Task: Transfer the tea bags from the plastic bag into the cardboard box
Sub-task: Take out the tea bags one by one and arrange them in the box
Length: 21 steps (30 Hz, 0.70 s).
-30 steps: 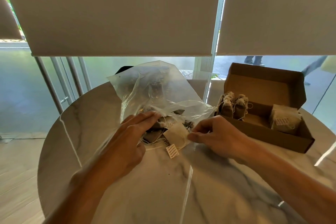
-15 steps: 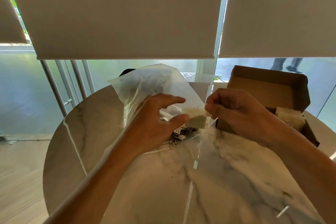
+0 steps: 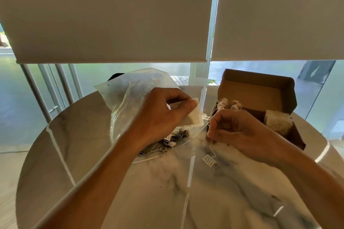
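A clear plastic bag [image 3: 128, 96] lies on the round marble table [image 3: 167, 191], with several dark tea bags [image 3: 175, 137] spilling at its mouth. My left hand [image 3: 162, 115] pinches a pale tea bag [image 3: 193, 117] above the bag's mouth. My right hand [image 3: 234, 130] pinches that tea bag's string; its paper tag [image 3: 209, 160] dangles just above the table. The open cardboard box [image 3: 256, 95] stands at the right, behind my right hand. It holds a row of tea bags [image 3: 229, 103] at its left end and a pale one [image 3: 277, 121] at its right.
Roller blinds [image 3: 111, 15] hang over the glass wall behind the table. Metal rails [image 3: 42, 87] stand at the far left. The table's near and left edges curve off to the wooden floor [image 3: 7, 182]. Part of a person [image 3: 314, 70] shows outside the glass.
The tea bag has come out of the plastic bag and been lifted. My left hand now pinches it, and my right hand has slid down its string toward the box.
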{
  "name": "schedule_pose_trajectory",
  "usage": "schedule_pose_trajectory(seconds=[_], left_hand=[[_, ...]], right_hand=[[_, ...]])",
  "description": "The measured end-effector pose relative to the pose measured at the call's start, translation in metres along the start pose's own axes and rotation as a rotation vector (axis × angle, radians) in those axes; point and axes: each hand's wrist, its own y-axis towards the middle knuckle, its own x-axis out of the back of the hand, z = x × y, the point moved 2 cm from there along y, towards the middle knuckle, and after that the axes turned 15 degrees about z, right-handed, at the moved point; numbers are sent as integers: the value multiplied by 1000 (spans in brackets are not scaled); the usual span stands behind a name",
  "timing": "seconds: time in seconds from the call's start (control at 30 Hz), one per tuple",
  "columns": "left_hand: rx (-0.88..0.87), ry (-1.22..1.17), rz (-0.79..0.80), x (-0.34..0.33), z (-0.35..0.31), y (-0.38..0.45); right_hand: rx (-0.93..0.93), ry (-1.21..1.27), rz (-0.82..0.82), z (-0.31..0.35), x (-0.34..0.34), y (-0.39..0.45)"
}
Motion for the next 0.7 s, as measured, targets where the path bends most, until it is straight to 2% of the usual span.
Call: schedule_pose_trajectory(seconds=[0.2, 0.33, 0.47, 0.7], left_hand=[[-20, -109, -94, 10, 2, 2], [-34, -89, -158, 23, -5, 5], [-30, -94, -217, 33, 0, 8], [65, -85, -221, 21, 15, 7]], right_hand=[[-54, 30, 25, -6, -5, -4], [-89, 6, 44, -12, -7, -6], [-77, 26, 14, -15, -3, -12], [-73, 61, -67, -14, 13, -21]])
